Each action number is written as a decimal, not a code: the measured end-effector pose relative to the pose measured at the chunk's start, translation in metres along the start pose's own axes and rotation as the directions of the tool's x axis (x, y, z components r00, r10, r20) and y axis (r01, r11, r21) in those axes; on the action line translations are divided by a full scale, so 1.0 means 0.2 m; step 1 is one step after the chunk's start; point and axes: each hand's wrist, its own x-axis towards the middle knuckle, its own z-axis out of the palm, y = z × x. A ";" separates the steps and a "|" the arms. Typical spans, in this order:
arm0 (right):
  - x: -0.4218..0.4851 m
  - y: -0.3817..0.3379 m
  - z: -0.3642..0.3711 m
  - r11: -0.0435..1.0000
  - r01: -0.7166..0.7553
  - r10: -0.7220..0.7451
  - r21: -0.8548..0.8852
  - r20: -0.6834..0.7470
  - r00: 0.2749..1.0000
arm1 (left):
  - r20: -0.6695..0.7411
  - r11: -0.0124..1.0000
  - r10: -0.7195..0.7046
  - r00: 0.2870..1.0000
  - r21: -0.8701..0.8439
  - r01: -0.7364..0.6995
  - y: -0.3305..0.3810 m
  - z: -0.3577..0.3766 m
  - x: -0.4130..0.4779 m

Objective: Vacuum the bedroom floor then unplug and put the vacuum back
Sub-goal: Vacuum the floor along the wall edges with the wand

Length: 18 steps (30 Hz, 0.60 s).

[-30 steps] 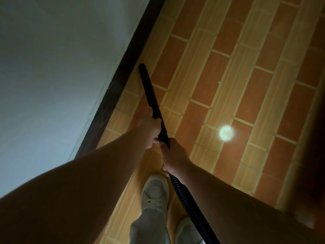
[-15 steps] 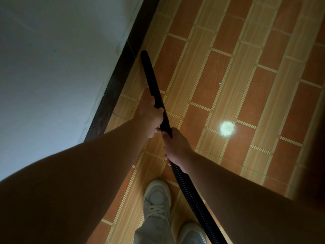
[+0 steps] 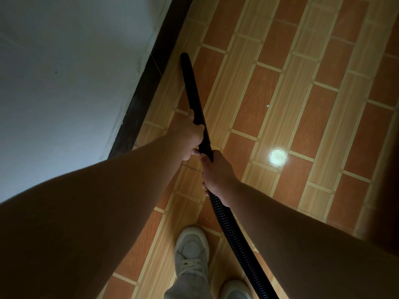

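A long black vacuum nozzle (image 3: 191, 83) points away from me, its tip on the tiled floor (image 3: 269, 87) close to the dark skirting board (image 3: 151, 87). My left hand (image 3: 190, 139) grips the nozzle's wider rear part. Just behind it, my right hand (image 3: 216, 175) holds the end where the ribbed black hose (image 3: 235, 240) joins. The hose runs back past my right side and out of the frame's bottom edge. The vacuum's body is out of view.
A pale wall (image 3: 64, 83) fills the left side above the skirting. A bright light spot (image 3: 278, 157) reflects on the orange and tan tiles. A small white speck (image 3: 268, 105) lies on a tile. My light shoes (image 3: 191, 253) stand near the bottom.
The nozzle has slid forward along the skirting board, and both hands have moved with it. My grip on the nozzle and hose is unchanged.
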 end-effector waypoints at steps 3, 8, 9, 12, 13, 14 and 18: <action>0.02 -0.02 -0.02 1.000 -0.003 0.003 -0.003 -0.001 1.000 | -0.006 1.000 0.017 1.000 -0.001 -0.017 0.02 0.02 0.01; 0.01 -0.01 -0.04 0.998 0.006 -0.004 -0.070 0.031 1.000 | -0.042 0.998 0.063 0.997 -0.026 -0.064 -0.03 0.02 0.01; 0.00 0.00 -0.04 0.997 0.006 -0.003 -0.078 0.038 0.999 | -0.045 0.997 0.070 0.997 -0.031 -0.071 -0.05 0.01 0.00; -0.04 0.03 -0.03 0.996 -0.004 0.009 -0.089 0.051 0.999 | -0.053 0.995 0.087 0.995 -0.036 -0.089 -0.10 0.00 -0.04; -0.05 0.03 -0.03 0.995 -0.007 0.012 -0.096 0.053 0.999 | -0.057 0.995 0.086 0.995 -0.038 -0.089 -0.11 0.00 -0.05; -0.07 0.04 -0.03 0.994 -0.011 0.017 -0.104 0.057 0.998 | -0.061 0.996 0.077 0.995 -0.039 -0.079 -0.12 -0.01 -0.07; -0.13 0.04 -0.04 0.986 -0.022 0.036 -0.163 0.082 0.996 | -0.073 0.997 0.008 0.997 -0.076 -0.014 -0.16 -0.03 -0.16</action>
